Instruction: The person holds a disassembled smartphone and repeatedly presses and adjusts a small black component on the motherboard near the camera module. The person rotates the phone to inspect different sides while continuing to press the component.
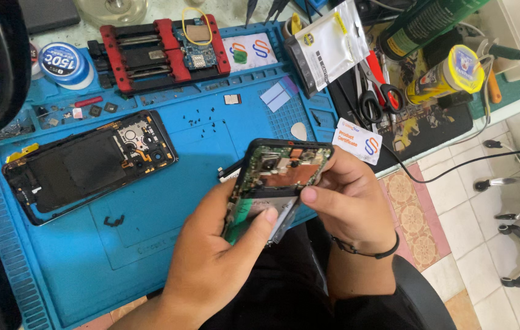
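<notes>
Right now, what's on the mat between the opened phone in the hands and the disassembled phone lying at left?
Head view: mostly bare blue mat between the held phone and the flat phone; only tiny black screws scattered just above that stretch.

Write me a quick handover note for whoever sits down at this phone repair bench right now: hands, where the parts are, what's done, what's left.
Left hand: grips the opened phone from below, thumb on the battery area.
Right hand: holds the phone's right edge, thumb by a flat silver part that sits partly lifted at the phone's middle.
A second opened phone body lies flat on the blue mat. Loose black screws are scattered on the mat above it. A circuit board sits in the red holder at the mat's top.
Done: both phones are open, insides exposed.
Left: the silver part is not yet free or seated; I cannot tell which way it goes.
</notes>
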